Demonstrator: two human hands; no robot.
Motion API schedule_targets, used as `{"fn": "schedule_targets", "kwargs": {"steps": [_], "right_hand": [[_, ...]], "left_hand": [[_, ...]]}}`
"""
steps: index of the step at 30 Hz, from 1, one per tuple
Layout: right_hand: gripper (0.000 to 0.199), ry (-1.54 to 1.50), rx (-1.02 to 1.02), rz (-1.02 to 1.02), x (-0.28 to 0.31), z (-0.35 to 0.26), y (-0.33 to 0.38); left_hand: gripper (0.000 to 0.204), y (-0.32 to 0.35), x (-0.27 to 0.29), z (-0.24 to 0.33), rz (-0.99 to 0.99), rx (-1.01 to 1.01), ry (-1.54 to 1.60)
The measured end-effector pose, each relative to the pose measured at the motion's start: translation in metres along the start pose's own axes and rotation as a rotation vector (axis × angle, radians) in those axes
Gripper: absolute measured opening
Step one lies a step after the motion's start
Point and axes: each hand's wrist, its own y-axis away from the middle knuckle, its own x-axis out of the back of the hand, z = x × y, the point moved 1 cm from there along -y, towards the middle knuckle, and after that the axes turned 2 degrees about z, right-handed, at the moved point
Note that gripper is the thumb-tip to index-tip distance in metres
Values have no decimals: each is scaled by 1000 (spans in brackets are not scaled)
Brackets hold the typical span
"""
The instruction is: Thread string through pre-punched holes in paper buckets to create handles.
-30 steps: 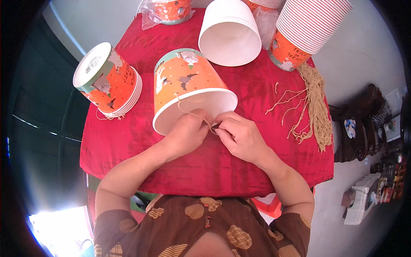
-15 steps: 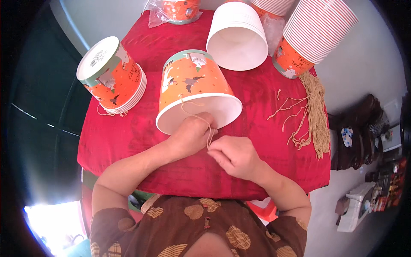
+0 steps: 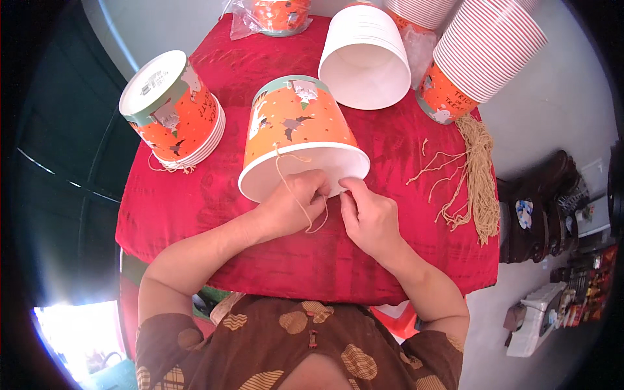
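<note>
An orange paper bucket [image 3: 305,120] with bat and ghost pictures lies tilted before me, its white open mouth facing me. A tan twine [image 3: 278,160] is fixed near the upper left of its rim and hangs in a loop over my left hand [image 3: 292,203]. That hand is at the lower mouth, fingers closed in a pinch on the twine; its fingertips are partly hidden. My right hand [image 3: 369,216] has its thumb and forefinger closed on the lower right rim of the bucket.
Upside down at left stands a short bucket stack [image 3: 174,120] with twine at its rims. Behind are a white-sided bucket [image 3: 367,55], a tall stack [image 3: 484,55] and a plastic-wrapped bucket [image 3: 281,14]. A twine bundle [image 3: 480,182] lies on the red tablecloth [image 3: 403,250] at right.
My right hand has let go of the twine and moved up to the bucket's lower right rim. The twine now hangs in a loose loop below my left hand.
</note>
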Motion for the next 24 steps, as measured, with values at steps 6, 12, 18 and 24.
{"fn": "schedule_targets", "kwargs": {"steps": [6, 12, 18, 24], "right_hand": [[19, -39, 38, 12, -6, 5, -1], [15, -76, 47, -14, -11, 3, -2], [10, -91, 32, -3, -13, 7, -2], [8, -144, -92, 21, -14, 14, -4]], "left_hand": [[10, 1, -1, -1, -6, 5, 22], [10, 1, -2, -2, -2, -9, 10], [7, 1, -4, -3, 41, -33, -21], [7, -6, -4, 0, 51, 14, 7]]}}
